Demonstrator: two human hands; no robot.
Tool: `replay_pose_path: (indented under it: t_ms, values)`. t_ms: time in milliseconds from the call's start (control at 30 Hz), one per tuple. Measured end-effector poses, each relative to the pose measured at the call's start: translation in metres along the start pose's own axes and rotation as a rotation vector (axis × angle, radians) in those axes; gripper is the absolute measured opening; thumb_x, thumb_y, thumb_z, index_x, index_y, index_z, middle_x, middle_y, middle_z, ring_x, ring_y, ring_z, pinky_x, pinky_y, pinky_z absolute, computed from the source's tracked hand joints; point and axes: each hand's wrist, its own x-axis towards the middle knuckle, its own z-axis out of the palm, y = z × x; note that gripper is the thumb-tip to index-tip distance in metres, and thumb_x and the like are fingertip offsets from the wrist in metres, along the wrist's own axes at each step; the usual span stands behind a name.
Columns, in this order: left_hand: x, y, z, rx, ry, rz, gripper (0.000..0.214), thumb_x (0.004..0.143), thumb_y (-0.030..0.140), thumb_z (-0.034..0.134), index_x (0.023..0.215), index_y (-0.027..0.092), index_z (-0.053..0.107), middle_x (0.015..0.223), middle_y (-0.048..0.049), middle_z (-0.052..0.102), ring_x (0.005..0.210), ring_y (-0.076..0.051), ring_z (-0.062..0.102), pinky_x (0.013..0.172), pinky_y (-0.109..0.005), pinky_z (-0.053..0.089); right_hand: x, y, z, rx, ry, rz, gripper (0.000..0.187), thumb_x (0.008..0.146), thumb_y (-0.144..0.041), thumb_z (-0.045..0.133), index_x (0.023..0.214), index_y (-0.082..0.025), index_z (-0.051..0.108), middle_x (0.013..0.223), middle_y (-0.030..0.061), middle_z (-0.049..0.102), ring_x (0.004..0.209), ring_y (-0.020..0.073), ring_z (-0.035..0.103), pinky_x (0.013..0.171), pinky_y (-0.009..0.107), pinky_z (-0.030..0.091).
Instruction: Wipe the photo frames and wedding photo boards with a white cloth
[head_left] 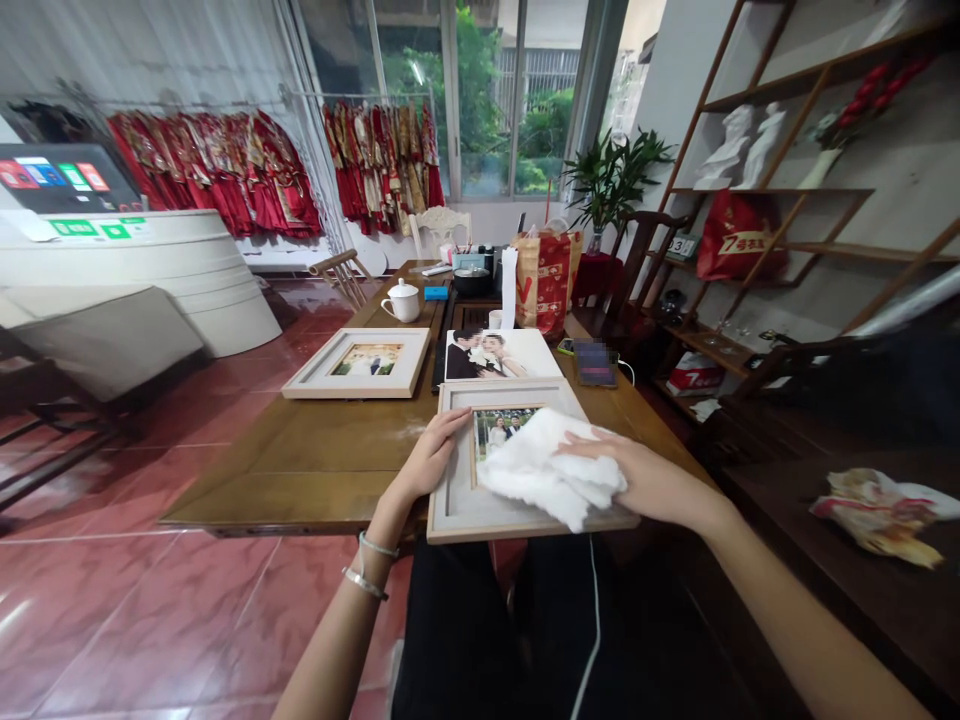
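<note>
A light wooden picture frame (451,503) with a small couple photo inside lies at the near edge of the table, jutting out over my lap. My left hand (436,452) grips its left side, fingers extended over the rim. In my right hand (626,470) is a crumpled white cloth (551,465), pressed on the frame's front and covering the lower right of the photo. Just beyond lies a larger couple portrait print (517,358). A second picture frame (357,364) rests flat to the left.
On the wooden table (300,470) stand a white lidded mug (403,300), a blue box (436,293), a red paper bag (547,285) and a phone (596,363) with a white cable. Shelves (795,190) rise at right. A crumpled wrapper (877,515) lies on dark furniture.
</note>
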Motion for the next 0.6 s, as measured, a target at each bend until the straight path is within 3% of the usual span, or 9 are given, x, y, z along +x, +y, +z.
replay_pose_path:
  t_ms: [133,267,367,500,600]
  values:
    - [-0.001,-0.002,0.000,-0.002,0.002,0.022,0.044,0.087,0.012,0.036,0.126,0.022,0.053,0.135,-0.0077,0.049,0.127,-0.022,0.040,0.110,-0.046,0.026,0.049,0.011,0.010,-0.116,0.232,0.153,0.056,0.073,-0.006,0.049,0.125,-0.025,0.054,0.130,0.0044,0.055,0.130,0.0230,0.037,0.109,0.042,0.024]
    - [-0.001,-0.003,0.000,-0.007,-0.006,0.012,0.045,0.088,0.012,0.035,0.129,0.022,0.050,0.137,-0.0080,0.047,0.129,-0.022,0.038,0.111,-0.046,0.025,0.087,0.002,0.017,-0.088,0.369,0.308,0.057,0.073,-0.005,0.047,0.126,-0.022,0.053,0.127,0.0093,0.057,0.124,0.0284,0.045,0.102,0.043,0.032]
    - [-0.002,-0.004,0.001,-0.019,0.001,-0.011,0.048,0.088,0.012,0.035,0.133,0.023,0.046,0.142,-0.0072,0.040,0.133,-0.022,0.032,0.112,-0.045,0.021,0.093,-0.011,0.025,-0.046,0.328,0.274,0.056,0.070,-0.005,0.048,0.123,-0.021,0.056,0.122,0.0096,0.061,0.115,0.0286,0.052,0.098,0.039,0.037]
    - [-0.002,-0.008,0.003,-0.040,0.030,-0.032,0.050,0.088,0.014,0.036,0.137,0.021,0.038,0.149,-0.0076,0.028,0.137,-0.023,0.023,0.114,-0.045,0.016,0.072,-0.023,0.033,0.053,0.234,0.177,0.050,0.071,-0.007,0.049,0.118,-0.021,0.060,0.109,0.0053,0.068,0.099,0.0237,0.061,0.084,0.029,0.046]
    - [-0.003,-0.011,0.004,-0.044,0.035,-0.035,0.051,0.087,0.015,0.038,0.138,0.020,0.037,0.150,-0.0085,0.026,0.138,-0.023,0.023,0.114,-0.045,0.016,0.047,-0.026,0.028,0.214,0.088,-0.033,0.041,0.077,-0.013,0.050,0.115,-0.023,0.062,0.109,0.0027,0.068,0.100,0.0222,0.061,0.092,0.032,0.043]
